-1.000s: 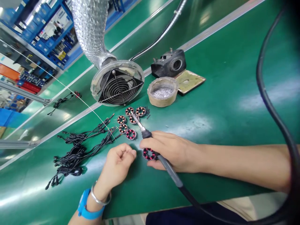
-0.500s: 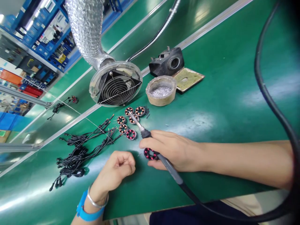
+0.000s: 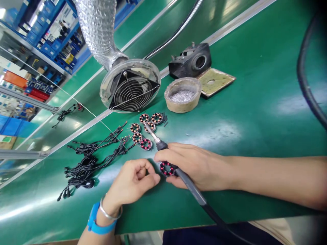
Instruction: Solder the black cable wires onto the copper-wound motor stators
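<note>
My right hand (image 3: 194,166) grips a soldering iron (image 3: 189,185), its metal tip pointing up and left over the coils on the bench. The same hand also holds a small ring-shaped motor stator (image 3: 167,168) with red windings, low between its fingers. Just left of that stator is my left hand (image 3: 138,180), fingers curled, with thumb and forefinger pinched together close to the ring's edge. Whether something fine is between those fingertips, or whether they touch the ring, I cannot tell. Several copper-wound stators (image 3: 137,137) and a red-wound stator (image 3: 146,144) lie beyond my hands.
Bundled black cables (image 3: 87,166) lie at left. A fan-faced fume extractor (image 3: 131,88) hangs behind the stators. Further right stand a round bowl (image 3: 182,105) of silvery bits, a black iron stand (image 3: 190,63) and a sponge tray (image 3: 217,81). The iron's thick cord (image 3: 306,81) loops at right.
My left hand has moved right toward the held stator, its thumb and forefinger now reaching out from a fist. The stator in my right hand shows its face more fully. The view has shifted slightly.
</note>
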`<state>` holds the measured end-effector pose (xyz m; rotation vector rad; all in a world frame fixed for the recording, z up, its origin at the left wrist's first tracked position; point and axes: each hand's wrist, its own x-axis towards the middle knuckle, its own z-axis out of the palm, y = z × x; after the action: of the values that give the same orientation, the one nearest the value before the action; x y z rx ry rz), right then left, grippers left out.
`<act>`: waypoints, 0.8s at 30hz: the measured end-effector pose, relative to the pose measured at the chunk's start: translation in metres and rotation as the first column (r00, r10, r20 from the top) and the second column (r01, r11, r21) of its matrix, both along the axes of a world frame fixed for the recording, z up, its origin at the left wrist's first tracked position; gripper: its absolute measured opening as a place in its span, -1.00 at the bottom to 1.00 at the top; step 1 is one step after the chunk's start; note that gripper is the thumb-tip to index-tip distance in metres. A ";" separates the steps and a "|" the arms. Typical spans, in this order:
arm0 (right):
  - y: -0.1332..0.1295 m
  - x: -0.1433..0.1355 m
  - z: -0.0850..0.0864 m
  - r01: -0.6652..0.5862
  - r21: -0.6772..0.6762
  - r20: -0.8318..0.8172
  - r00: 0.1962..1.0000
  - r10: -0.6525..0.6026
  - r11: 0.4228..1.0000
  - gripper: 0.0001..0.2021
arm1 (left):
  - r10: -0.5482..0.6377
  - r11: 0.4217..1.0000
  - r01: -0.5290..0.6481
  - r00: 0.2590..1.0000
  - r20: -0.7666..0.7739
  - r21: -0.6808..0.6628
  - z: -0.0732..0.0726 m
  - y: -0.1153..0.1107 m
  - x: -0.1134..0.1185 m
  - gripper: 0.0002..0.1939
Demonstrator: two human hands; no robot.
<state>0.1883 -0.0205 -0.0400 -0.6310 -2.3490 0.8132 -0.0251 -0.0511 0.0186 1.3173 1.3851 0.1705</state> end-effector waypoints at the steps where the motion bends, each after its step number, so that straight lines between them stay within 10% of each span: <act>1: 0.000 0.000 0.000 -0.004 -0.009 -0.002 1.000 0.004 1.000 -0.67 | 0.006 1.000 -0.005 1.000 -0.008 0.028 -0.002 0.000 0.001 -0.73; 6: 0.000 0.001 -0.003 -0.017 0.005 -0.023 1.000 0.017 1.000 -0.65 | 0.075 0.996 -0.078 0.994 0.084 0.035 -0.004 0.005 0.008 -0.65; 13: -0.002 0.000 -0.006 -0.047 -0.012 -0.069 0.997 0.046 0.999 -0.62 | -0.042 0.984 0.080 0.970 -0.238 0.156 -0.007 0.009 0.011 -0.69; 24: 0.000 0.003 -0.003 -0.073 0.017 -0.076 0.994 0.074 0.997 -0.64 | 0.095 0.995 -0.091 0.967 0.234 -0.030 -0.006 0.019 -0.001 -0.76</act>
<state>0.1910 -0.0202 -0.0435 -0.5008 -2.3177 0.8378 -0.0256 -0.0323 0.0127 1.1752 1.2429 0.3648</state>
